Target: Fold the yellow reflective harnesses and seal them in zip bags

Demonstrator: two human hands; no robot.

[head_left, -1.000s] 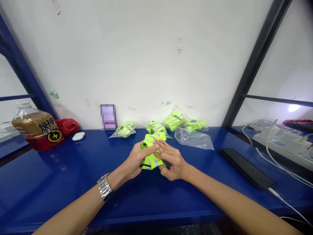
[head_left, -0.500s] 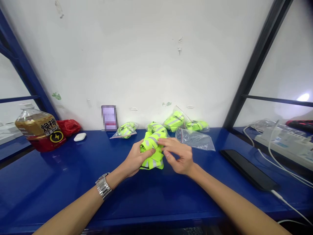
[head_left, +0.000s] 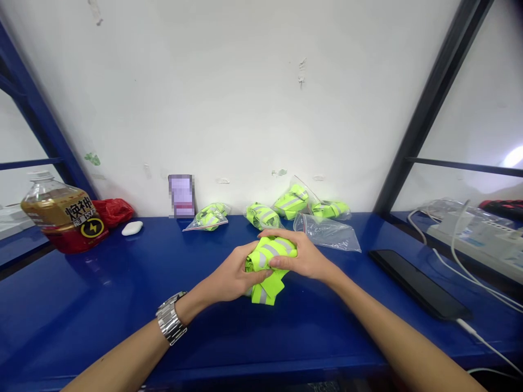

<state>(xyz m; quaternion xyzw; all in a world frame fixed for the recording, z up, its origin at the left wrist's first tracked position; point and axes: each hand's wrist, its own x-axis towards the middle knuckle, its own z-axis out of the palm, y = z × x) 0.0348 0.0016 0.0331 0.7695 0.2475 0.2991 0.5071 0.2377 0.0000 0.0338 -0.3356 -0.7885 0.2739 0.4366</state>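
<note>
A bundle of neon yellow-green reflective strap (head_left: 267,264) with grey bands sits between both hands just above the blue table (head_left: 122,294). My left hand (head_left: 231,277), with a metal watch on its wrist, grips the bundle from the left, fingers curled round it. My right hand (head_left: 304,256) is wrapped over its top and right side, pressing it together. An empty clear zip bag (head_left: 327,231) lies just behind my right hand.
Several bagged yellow-green bundles (head_left: 292,201) line the wall. At the left stand a drink bottle (head_left: 61,215), a red bag (head_left: 114,209) and a white case (head_left: 131,228). A black phone (head_left: 420,283) with a white cable lies at the right, near a power strip (head_left: 469,234).
Both hands have shifted slightly right with the bundle. My right hand moved from pinching its edge to closing over the top, squeezing it into a tighter wad.
</note>
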